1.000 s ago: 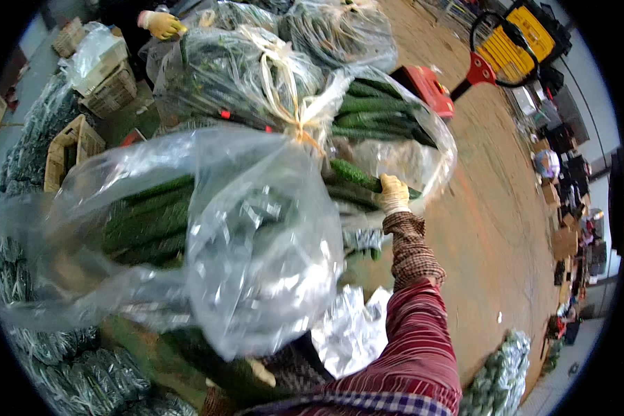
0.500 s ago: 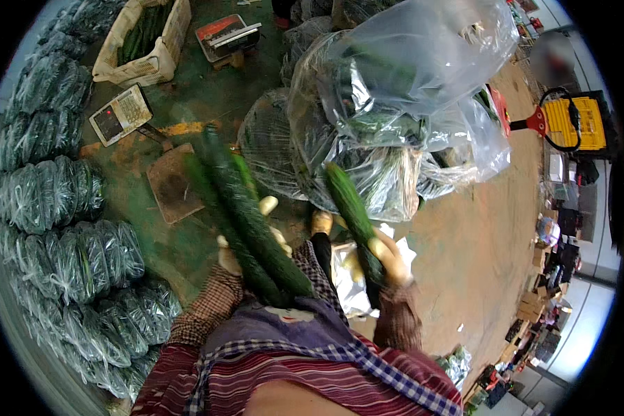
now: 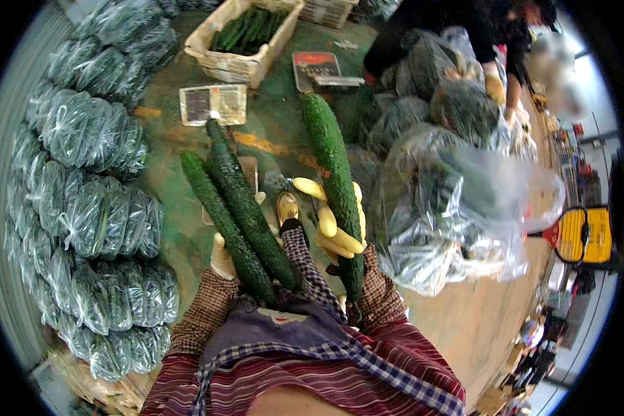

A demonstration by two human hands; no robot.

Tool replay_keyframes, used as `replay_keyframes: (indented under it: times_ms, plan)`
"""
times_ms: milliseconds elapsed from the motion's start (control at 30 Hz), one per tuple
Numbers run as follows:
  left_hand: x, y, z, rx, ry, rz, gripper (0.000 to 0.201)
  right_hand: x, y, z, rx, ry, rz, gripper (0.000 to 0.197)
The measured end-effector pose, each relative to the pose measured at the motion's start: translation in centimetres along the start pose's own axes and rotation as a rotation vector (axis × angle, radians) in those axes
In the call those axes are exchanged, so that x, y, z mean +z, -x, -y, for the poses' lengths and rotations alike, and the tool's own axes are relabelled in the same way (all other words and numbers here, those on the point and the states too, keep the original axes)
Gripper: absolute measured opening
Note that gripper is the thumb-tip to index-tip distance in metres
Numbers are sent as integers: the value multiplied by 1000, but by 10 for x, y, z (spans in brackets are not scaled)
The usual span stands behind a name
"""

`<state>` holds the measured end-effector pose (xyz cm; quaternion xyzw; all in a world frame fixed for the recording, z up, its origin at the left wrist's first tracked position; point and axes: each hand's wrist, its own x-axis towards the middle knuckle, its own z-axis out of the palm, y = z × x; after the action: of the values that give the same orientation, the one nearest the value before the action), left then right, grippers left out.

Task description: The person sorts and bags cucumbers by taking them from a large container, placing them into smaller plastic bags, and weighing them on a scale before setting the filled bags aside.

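Two long dark green cucumbers, one (image 3: pixel 225 222) beside the other (image 3: pixel 246 201), lean side by side against my apron. My left hand (image 3: pixel 222 258), in a pale glove, is closed around them from below, its fingers mostly hidden behind them. Just to the right, my right hand (image 3: pixel 334 241), with yellowish glove fingertips, wraps around a third cucumber (image 3: pixel 329 142). That one stands almost upright, its thick end pointing away from me and its lower end by my sleeve.
Plastic-bagged bundles of cucumbers (image 3: pixel 93 215) are stacked along the left. At the back stand a cream crate (image 3: pixel 246 73) of cucumbers and a scale display (image 3: pixel 213 105). Clear plastic bags (image 3: pixel 451 208) lie at right; a co-worker's arm (image 3: pixel 514 90) reaches in behind them.
My view has swung, so the stacks and crate sit further right. My right hand has brought its cucumber left and up, closer to the pair in my left hand.
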<state>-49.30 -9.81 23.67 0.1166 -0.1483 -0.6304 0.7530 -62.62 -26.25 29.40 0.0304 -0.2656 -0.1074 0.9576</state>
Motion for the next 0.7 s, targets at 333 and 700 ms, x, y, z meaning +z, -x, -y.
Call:
replay_keyframes:
  times_ms: [333, 700]
  plan:
    - [-78, -177, -68, -174, 180, -389, 61, -73, -128, 130, -38, 823, -888, 74]
    - [-262, -438, -154, -480, 82, -990, 39, -340, -238, 319, 248, 602, -1400, 46]
